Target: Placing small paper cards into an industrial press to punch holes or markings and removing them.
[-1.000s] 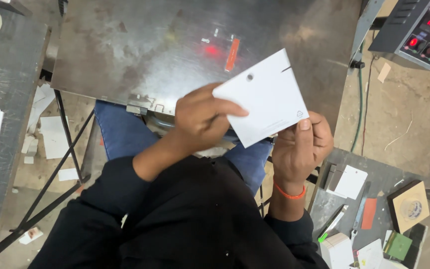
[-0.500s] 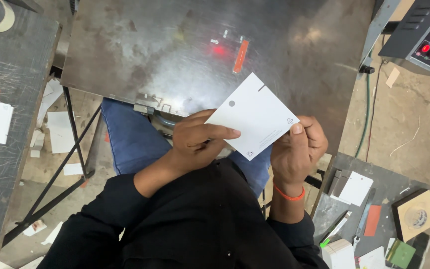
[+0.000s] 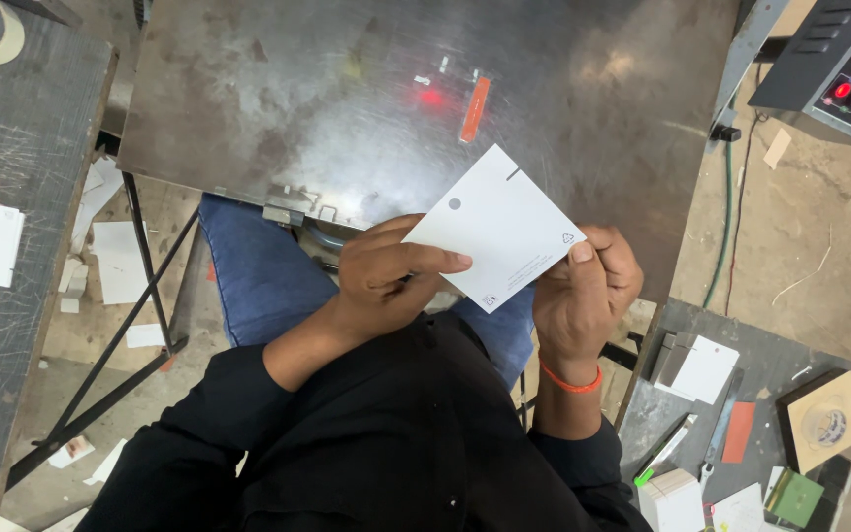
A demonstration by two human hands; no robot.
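both hands hold one white card (image 3: 499, 229) just in front of the near edge of the metal table (image 3: 347, 89). the left hand (image 3: 386, 274) pinches the left corner of the card, with the thumb lying flat across its lower edge. the right hand (image 3: 583, 291) pinches the right corner, thumb on top and the other fingers curled behind. the card is tilted like a diamond and has a small grey dot and a short slit near its upper edge. an orange band (image 3: 571, 380) sits on the right wrist. an orange strip (image 3: 475, 109) lies on the table, beyond the card. to the right of the table stands a control box (image 3: 839, 64).
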